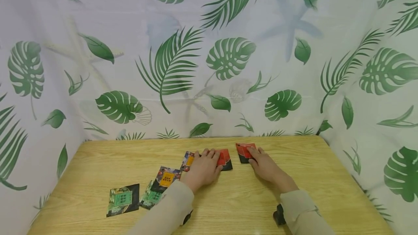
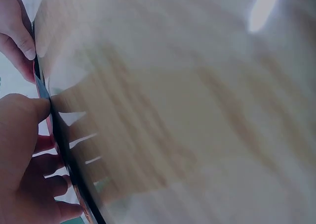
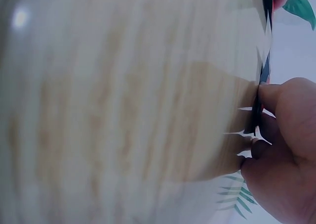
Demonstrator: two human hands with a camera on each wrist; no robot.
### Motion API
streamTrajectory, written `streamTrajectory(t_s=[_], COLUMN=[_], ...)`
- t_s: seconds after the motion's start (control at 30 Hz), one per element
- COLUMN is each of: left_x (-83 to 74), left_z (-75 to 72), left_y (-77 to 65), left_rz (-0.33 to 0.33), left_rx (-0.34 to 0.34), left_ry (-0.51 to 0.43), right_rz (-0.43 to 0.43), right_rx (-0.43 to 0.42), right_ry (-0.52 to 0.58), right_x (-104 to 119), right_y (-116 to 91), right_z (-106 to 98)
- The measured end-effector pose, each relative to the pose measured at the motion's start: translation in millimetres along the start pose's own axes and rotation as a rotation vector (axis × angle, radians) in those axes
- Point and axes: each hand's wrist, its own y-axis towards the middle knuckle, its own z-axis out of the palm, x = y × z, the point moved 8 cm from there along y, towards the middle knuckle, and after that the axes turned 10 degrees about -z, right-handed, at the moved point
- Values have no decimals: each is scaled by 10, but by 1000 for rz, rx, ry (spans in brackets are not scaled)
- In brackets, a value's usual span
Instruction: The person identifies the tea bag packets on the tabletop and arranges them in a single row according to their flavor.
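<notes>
Red left packet: left part hidden under the left hand; print too small to read.
Red right packet: right side covered by the right hand; dark lower edge shows.
Inner orange packet: partly hidden by the left hand; cannot tell whether it touches the red left packet.
Outer orange packet: overlaps a green packet, which runs up to the left sleeve.
Far green packet: flat, just beside the overlapped one, well apart from both hands.
Wrist views: packets nearly edge-on and blurred; glossy bench fills most of both.
Red pair: on the bench, one under each hand, bare wood between.
Left hand: open, fingers extended over the red left packet, thumb at its near edge.
Right hand: open, extended fingers resting on the red right packet, thumb at its near edge.
</notes>
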Motion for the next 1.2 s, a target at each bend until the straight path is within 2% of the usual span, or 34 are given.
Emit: streamTrajectory(t_s=[0.27,0.63,0.87,1.2], left_x=[-10,-19,-35,-32], left_z=[26,28,29,11], left_y=[55,113,128,142], left_rz=[-20,-26,-25,-26], left_rx=[11,3,18,2], left_ry=[-14,11,8,19], right_rz=[7,21,32,33], right_rx=[20,36,45,45], right_ry=[8,14,23,12], right_x=[5,8,-1,-8], right_y=[17,27,16,26], right_z=[7,-7,-1,-4])
